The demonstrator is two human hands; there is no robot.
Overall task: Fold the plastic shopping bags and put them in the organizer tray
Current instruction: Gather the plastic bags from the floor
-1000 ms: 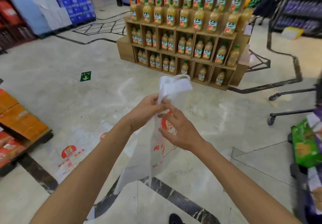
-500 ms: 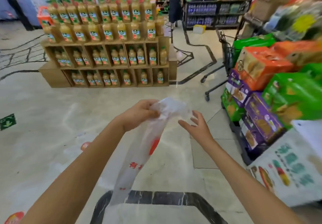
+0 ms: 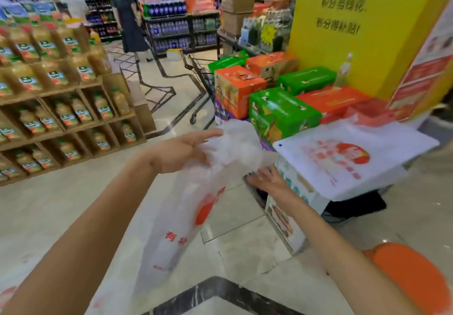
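Plastic shopping bag (image 3: 186, 216), thin white film with a red round logo and red characters, hangs long and loose near the centre of the head view, its crumpled top bunched at about 12 o'clock from the centre and its tail trailing down toward 7 o'clock over the pale tiled floor (image 3: 61, 204).

Left hand (image 3: 181, 152) reaches in from 8 o'clock on a bare, outstretched forearm. Its fingers (image 3: 208, 134) lie nearly straight, pointing toward 2 o'clock, against the bunched top of the bag; motion blur hides the thumb, so whether it pinches the film I cannot tell.

Right hand (image 3: 268, 179) comes in from 5 o'clock, forearm angled up toward the centre, back of the hand facing the camera. Its fingers are spread and fairly straight, holding nothing, just beside the edge of a printed carton (image 3: 289, 216), apart from the hanging bag.

At 3 o'clock a second, flat bag (image 3: 348, 157) with the same red logo lies spread on top of that carton. Behind it, at 1 o'clock, stand stacked green and orange boxes (image 3: 282, 111). Shelves of juice bottles (image 3: 61, 108) fill the 9 to 10 o'clock side.
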